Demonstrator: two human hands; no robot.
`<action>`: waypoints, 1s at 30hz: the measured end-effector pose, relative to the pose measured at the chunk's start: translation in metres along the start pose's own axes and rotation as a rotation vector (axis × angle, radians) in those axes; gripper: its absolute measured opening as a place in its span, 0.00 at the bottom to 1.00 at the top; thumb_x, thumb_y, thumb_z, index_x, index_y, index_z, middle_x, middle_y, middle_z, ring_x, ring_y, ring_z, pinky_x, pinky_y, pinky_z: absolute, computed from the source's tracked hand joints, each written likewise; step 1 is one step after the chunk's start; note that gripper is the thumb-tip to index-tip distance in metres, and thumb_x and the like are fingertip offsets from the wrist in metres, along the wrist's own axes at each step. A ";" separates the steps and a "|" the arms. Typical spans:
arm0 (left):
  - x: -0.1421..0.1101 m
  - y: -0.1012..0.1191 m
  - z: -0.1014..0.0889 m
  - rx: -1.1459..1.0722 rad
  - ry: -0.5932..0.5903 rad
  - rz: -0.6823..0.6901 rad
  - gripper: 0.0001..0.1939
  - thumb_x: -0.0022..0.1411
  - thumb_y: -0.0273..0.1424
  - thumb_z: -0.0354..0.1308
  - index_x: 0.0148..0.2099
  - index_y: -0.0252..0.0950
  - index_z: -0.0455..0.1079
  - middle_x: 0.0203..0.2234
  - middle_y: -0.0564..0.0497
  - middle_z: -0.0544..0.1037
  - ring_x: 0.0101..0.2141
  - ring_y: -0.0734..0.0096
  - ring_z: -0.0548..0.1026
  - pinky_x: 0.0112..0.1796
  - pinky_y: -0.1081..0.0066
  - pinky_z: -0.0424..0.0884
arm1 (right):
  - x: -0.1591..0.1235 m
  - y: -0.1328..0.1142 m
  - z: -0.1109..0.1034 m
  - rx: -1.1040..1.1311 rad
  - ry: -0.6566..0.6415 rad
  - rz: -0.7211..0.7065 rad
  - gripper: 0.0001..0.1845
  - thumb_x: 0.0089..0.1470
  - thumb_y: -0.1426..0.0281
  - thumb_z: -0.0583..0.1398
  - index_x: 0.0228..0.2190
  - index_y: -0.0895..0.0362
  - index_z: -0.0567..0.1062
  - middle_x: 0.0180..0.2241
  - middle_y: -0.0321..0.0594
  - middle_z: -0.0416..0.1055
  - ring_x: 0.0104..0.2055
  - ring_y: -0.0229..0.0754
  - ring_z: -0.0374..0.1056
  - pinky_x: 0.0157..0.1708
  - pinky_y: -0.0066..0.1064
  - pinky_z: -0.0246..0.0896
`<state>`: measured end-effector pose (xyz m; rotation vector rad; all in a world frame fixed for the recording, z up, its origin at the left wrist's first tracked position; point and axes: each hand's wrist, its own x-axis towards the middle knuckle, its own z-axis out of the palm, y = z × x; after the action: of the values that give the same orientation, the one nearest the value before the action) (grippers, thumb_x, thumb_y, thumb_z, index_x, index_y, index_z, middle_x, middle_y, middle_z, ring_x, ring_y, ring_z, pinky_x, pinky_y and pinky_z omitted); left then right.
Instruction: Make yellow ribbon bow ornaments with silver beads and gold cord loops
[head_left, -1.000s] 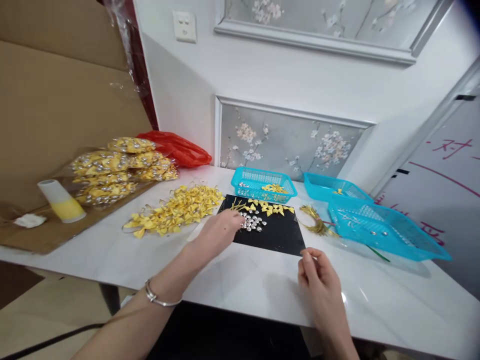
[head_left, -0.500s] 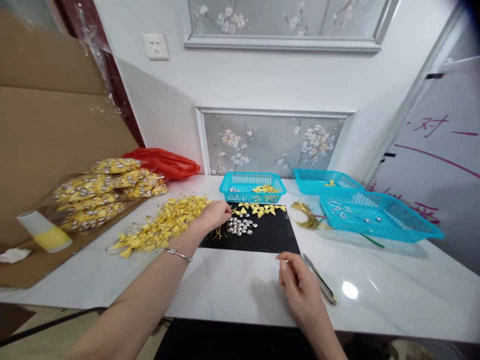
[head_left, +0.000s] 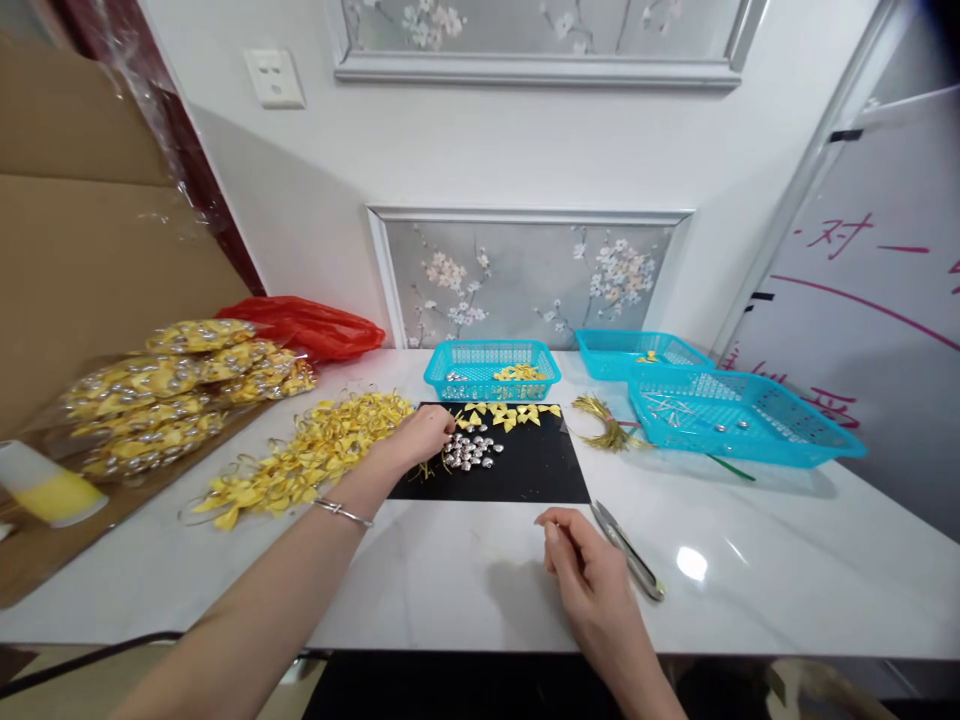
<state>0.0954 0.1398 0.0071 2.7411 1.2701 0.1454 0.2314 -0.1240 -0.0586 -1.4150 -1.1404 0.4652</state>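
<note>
My left hand (head_left: 426, 436) reaches over the left part of a black mat (head_left: 536, 472), its fingers pinched together. Whatever they hold is hidden. Thin gold cords (head_left: 426, 470) lie just below it, and a cluster of silver bells (head_left: 471, 452) sits to its right. Yellow ribbon bows (head_left: 514, 415) line the mat's far edge. Close to the table's front, my right hand (head_left: 589, 570) is curled, with thumb and index finger together; I cannot make out anything between them. Thread snips (head_left: 630, 552) lie right beside it.
A heap of yellow bows with cords (head_left: 315, 455) lies left of the mat. Behind stand a blue basket (head_left: 491, 355) and, rightward, two more, the nearer (head_left: 750, 435) overhanging a green strip. A gold cord bundle (head_left: 606, 425), bagged bows (head_left: 180, 385) and a red bag (head_left: 307, 325) surround.
The view has shifted slightly, so most things appear further left. My left hand stays at the mat's left side with its fingers pinched. My right hand keeps nearly the same curled pose beside the snips.
</note>
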 end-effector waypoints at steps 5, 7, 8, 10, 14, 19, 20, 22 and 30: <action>-0.003 0.000 0.000 -0.012 -0.001 0.019 0.16 0.67 0.34 0.58 0.55 0.36 0.68 0.51 0.44 0.74 0.45 0.59 0.76 0.44 0.55 0.75 | 0.000 -0.001 0.001 -0.016 0.002 -0.003 0.17 0.62 0.59 0.52 0.37 0.57 0.75 0.19 0.32 0.62 0.19 0.36 0.58 0.18 0.25 0.51; -0.002 0.003 -0.003 -0.018 0.004 0.033 0.16 0.67 0.34 0.58 0.55 0.36 0.68 0.51 0.44 0.74 0.46 0.59 0.76 0.44 0.55 0.75 | 0.000 -0.001 0.001 -0.018 0.000 -0.006 0.17 0.62 0.58 0.53 0.36 0.57 0.75 0.19 0.32 0.62 0.19 0.36 0.57 0.18 0.25 0.50; 0.001 0.005 -0.005 -0.021 0.009 0.039 0.16 0.67 0.34 0.57 0.55 0.36 0.69 0.51 0.44 0.74 0.46 0.59 0.76 0.44 0.55 0.75 | 0.000 -0.001 0.001 -0.019 -0.003 -0.007 0.17 0.61 0.58 0.53 0.36 0.56 0.75 0.18 0.32 0.62 0.19 0.36 0.57 0.18 0.25 0.50; 0.008 0.010 -0.007 -0.029 0.020 0.045 0.16 0.67 0.34 0.57 0.55 0.36 0.69 0.51 0.44 0.74 0.46 0.59 0.76 0.44 0.55 0.75 | 0.001 -0.001 0.001 -0.019 -0.005 -0.004 0.17 0.61 0.58 0.53 0.36 0.56 0.75 0.19 0.32 0.62 0.19 0.36 0.58 0.19 0.25 0.50; 0.028 0.023 -0.009 -0.043 0.032 0.017 0.16 0.67 0.34 0.57 0.55 0.37 0.68 0.52 0.44 0.74 0.46 0.59 0.76 0.44 0.55 0.75 | 0.002 -0.004 0.002 -0.014 0.001 0.011 0.17 0.62 0.58 0.51 0.34 0.55 0.74 0.19 0.31 0.60 0.20 0.36 0.56 0.20 0.25 0.51; 0.049 0.033 -0.006 -0.060 0.023 -0.067 0.17 0.66 0.34 0.58 0.56 0.36 0.68 0.51 0.44 0.74 0.46 0.58 0.76 0.44 0.55 0.75 | 0.001 -0.005 0.002 0.007 -0.011 0.015 0.16 0.63 0.59 0.51 0.33 0.55 0.73 0.19 0.31 0.58 0.21 0.36 0.56 0.21 0.25 0.50; 0.051 0.034 -0.005 -0.069 0.019 -0.078 0.17 0.66 0.34 0.58 0.56 0.36 0.68 0.51 0.44 0.74 0.46 0.58 0.76 0.44 0.55 0.75 | 0.001 -0.005 0.002 0.013 -0.014 0.017 0.16 0.63 0.59 0.51 0.33 0.54 0.73 0.20 0.30 0.58 0.21 0.36 0.55 0.21 0.25 0.50; 0.054 0.036 -0.002 -0.092 0.011 -0.091 0.17 0.66 0.34 0.59 0.55 0.36 0.68 0.51 0.44 0.74 0.46 0.58 0.76 0.44 0.55 0.75 | 0.001 -0.006 0.002 0.025 -0.021 0.021 0.16 0.64 0.59 0.51 0.32 0.54 0.72 0.20 0.30 0.57 0.21 0.36 0.55 0.22 0.25 0.50; 0.048 0.043 -0.007 -0.246 0.066 -0.055 0.17 0.66 0.34 0.58 0.56 0.35 0.68 0.51 0.44 0.74 0.46 0.57 0.76 0.44 0.54 0.75 | 0.001 -0.007 0.003 0.065 -0.039 0.033 0.16 0.64 0.59 0.51 0.31 0.55 0.71 0.20 0.30 0.56 0.22 0.35 0.53 0.23 0.26 0.48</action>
<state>0.1582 0.1493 0.0220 2.5105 1.2493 0.3642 0.2272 -0.1233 -0.0528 -1.3752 -1.1249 0.5501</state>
